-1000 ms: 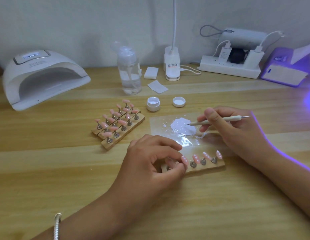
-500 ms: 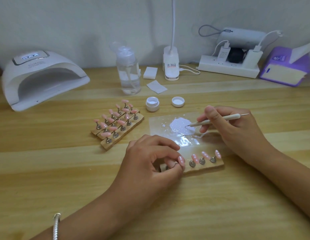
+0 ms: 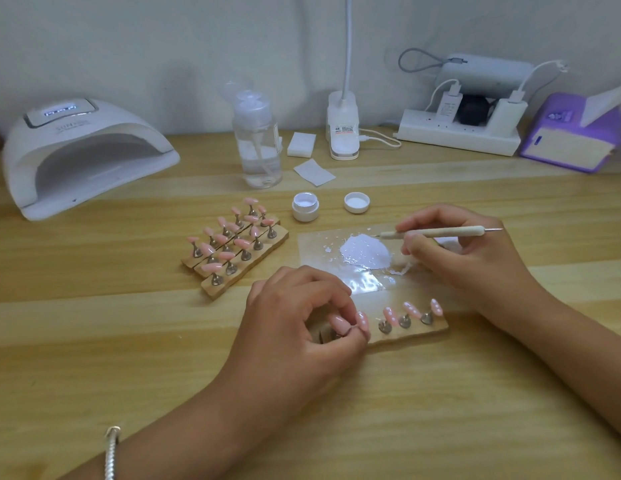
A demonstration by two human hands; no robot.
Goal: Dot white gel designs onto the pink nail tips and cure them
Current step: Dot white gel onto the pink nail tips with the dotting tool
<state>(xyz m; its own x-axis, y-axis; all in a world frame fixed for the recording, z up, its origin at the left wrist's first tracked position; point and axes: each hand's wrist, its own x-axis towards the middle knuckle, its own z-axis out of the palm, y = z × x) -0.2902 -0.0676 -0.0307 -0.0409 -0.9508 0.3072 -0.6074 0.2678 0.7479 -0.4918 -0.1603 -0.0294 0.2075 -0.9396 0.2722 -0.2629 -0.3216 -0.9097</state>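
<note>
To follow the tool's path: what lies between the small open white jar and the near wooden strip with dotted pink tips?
In the head view, a clear plastic sheet bearing a white gel puddle lies there.

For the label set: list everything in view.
table: 1, wood, under everything
curing lamp: 1, white, back left
bottle: 1, clear, back centre
pads: 2, white, right of bottle
desk lamp: 1, white, back centre
power strip: 1, white, back right
box: 1, purple, far right
jar: 1, white, open, centre
lid: 1, white, right of jar
sheet: 1, clear with white gel, centre right
racks: 3, wood with pink tips, left of sheet
front rack: 1, wood, four dotted pink tips showing, near centre
dotting tool: 1, white, over sheet
bracelet: 1, silver, left wrist
left hand: 1, grips front rack's left end
right hand: 1, holds dotting tool
</note>
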